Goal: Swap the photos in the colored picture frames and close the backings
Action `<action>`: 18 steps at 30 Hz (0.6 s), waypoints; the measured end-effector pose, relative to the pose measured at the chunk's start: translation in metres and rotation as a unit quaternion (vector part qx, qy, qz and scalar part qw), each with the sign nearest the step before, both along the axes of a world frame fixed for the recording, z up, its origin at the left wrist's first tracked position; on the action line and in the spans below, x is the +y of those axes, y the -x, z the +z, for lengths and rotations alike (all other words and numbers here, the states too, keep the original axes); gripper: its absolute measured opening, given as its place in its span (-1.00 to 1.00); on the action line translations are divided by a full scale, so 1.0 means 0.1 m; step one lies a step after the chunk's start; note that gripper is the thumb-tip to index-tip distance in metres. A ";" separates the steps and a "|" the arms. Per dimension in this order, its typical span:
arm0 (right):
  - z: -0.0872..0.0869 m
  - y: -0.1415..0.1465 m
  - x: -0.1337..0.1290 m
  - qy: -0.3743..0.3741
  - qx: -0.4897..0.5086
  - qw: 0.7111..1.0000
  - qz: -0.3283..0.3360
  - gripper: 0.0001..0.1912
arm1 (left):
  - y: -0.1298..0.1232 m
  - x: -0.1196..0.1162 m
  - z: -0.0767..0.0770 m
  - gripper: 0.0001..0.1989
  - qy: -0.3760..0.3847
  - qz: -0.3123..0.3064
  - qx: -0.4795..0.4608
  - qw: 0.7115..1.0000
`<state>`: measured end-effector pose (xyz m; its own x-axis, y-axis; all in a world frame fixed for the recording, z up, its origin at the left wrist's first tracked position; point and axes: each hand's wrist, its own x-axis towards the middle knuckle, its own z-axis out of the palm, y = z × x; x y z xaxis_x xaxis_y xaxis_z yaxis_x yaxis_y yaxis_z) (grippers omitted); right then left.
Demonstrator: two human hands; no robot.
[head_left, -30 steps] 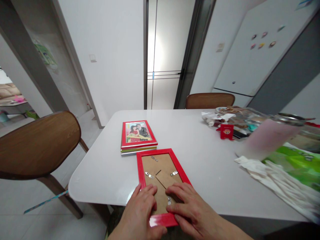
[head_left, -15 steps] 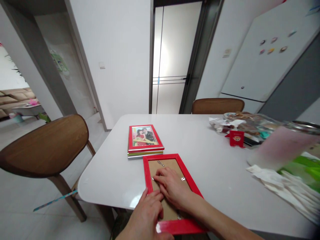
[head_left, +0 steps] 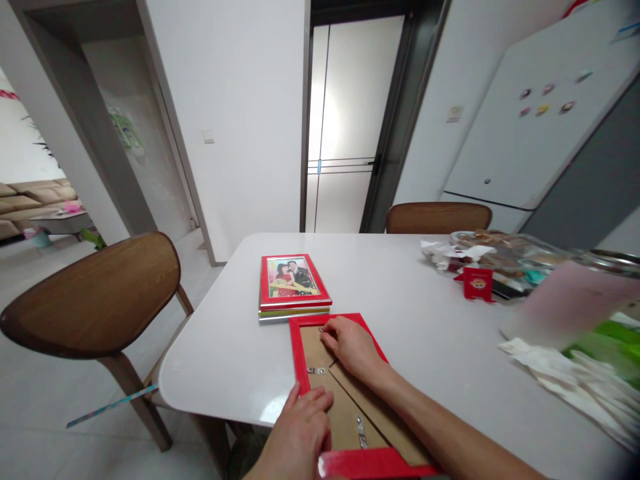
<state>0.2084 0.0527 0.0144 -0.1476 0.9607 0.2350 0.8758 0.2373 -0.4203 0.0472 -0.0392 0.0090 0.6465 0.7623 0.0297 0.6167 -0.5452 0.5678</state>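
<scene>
While the left hand (head_left: pixel 301 425) grips the red, brown-backed frame (head_left: pixel 346 401), the right hand (head_left: pixel 351 345), grip unclear, touches a clip (head_left: pixel 321 329).

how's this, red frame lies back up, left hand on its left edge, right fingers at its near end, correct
Not the near end: in the head view, the right hand is at the far end. The rest holds: red frame back up, left hand on its left edge.

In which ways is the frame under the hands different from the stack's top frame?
The handled frame shows its brown backing; the stacked frame shows its picture. The left hand and right hand are on the handled frame; no hand touches the stacked frame. Both frames are red-bordered.
</scene>
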 end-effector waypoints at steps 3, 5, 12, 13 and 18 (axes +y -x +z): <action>-0.06 -0.02 0.15 0.008 0.001 0.999 -0.034 -0.83 | 0.00 0.00 -0.02 -0.66 -0.013 0.005 -0.008 1.000; -0.08 -0.02 0.19 0.008 0.005 0.999 -0.049 -0.83 | 0.00 0.00 -0.01 -0.66 -0.026 0.005 -0.004 1.000; -0.05 -0.04 0.21 -0.003 0.059 0.997 -0.056 -0.83 | -0.13 0.01 -0.15 -0.88 -0.161 -0.002 0.075 0.984; -0.02 -0.07 0.20 -0.005 0.072 0.996 -0.054 -0.80 | -0.16 0.00 -0.20 -0.90 -0.197 0.009 0.085 0.977; 0.09 -0.53 -0.01 -0.037 0.132 0.988 -0.074 -0.71 | -0.23 0.01 -0.36 -0.91 -0.346 -0.001 0.035 0.938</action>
<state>0.2613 0.0514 0.0232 0.0692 0.9457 0.3176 0.7653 0.1539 -0.6250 0.0701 -0.0386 -0.0271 0.6668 0.5754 0.4737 0.6377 -0.7694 0.0368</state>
